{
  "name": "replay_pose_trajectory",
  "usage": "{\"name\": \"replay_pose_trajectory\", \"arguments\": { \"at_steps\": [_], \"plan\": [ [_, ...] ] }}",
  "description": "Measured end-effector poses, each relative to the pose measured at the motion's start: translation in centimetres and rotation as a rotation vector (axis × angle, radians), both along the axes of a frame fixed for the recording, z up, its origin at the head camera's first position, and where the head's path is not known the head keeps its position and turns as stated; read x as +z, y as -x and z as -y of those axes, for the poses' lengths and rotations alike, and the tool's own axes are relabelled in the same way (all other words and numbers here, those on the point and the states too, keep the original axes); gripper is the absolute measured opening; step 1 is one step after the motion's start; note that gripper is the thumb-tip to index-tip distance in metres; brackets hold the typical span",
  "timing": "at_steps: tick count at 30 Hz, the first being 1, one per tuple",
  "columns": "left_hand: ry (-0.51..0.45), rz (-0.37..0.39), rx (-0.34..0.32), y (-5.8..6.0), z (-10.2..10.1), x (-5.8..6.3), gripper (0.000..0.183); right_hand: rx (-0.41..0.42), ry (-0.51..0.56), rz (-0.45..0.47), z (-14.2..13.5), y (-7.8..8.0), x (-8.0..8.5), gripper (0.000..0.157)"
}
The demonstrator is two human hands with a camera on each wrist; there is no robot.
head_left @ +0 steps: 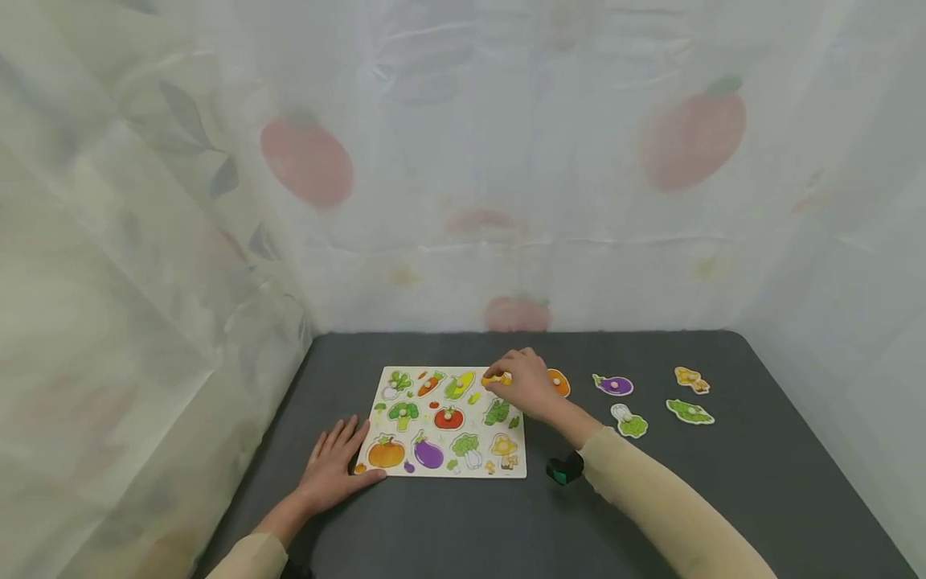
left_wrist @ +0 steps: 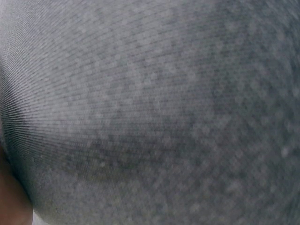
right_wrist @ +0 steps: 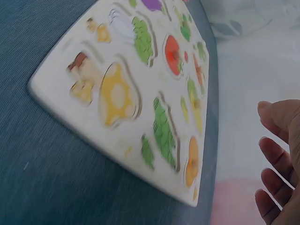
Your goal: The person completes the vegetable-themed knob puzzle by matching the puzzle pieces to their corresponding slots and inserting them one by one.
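Observation:
A white puzzle board (head_left: 450, 470) with pictures of vegetables lies on the dark table. At its lower left edge rests my left hand (head_left: 334, 470), fingers spread and thumb along the front edge. My right hand (head_left: 526, 382) is over the upper right corner, close to a yellow-orange piece (head_left: 496, 379) set there. In the right wrist view, that hand (right_wrist: 283, 159) has loosely bent fingers, with thumb and fingertips apart and nothing between them. The yellow-orange piece (right_wrist: 192, 163) and the tomato piece (right_wrist: 173, 55) sit in the board. The left wrist view shows mostly dark tabletop (left_wrist: 154, 103).
Right of the board lie loose knobbed pieces: an orange pumpkin-like piece (head_left: 559, 383), an eggplant (head_left: 615, 386), a leafy cabbage (head_left: 629, 421), a mushroom (head_left: 691, 379) and a green pod (head_left: 690, 412). Patterned white curtains (head_left: 506, 161) stand behind and at both sides.

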State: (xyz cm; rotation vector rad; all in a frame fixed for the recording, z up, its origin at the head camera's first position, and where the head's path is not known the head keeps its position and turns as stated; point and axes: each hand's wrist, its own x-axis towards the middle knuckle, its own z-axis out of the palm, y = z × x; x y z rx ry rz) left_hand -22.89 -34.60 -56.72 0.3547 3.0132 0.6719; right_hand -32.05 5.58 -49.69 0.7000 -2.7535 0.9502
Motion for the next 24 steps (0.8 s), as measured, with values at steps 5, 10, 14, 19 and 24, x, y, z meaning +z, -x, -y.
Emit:
{"name": "replay_pose_trajectory", "arguments": {
  "at_steps": [5,10,14,19,24],
  "plan": [
    [0.023,0.040,0.012,0.2,0.1,0.0,0.105,-0.043,-0.004,0.014,-3.1,-0.5,-0.3,0.019],
    [0.022,0.045,0.012,0.2,0.1,0.0,0.105,-0.121,0.009,-0.008,-7.3,-0.8,-1.2,0.018],
    [0.022,0.043,0.013,0.2,0.2,0.0,0.106,-0.175,0.013,-0.004,-10.7,-1.4,-1.6,0.020],
    [0.025,0.043,0.015,0.2,0.3,-0.1,0.106,-0.225,-0.030,-0.022,-15.2,-2.6,-2.2,0.020],
    [0.028,0.044,0.011,0.2,0.3,-0.1,0.106,-0.298,-0.076,-0.065,-19.7,-4.0,-2.8,0.019]
  ]
}}
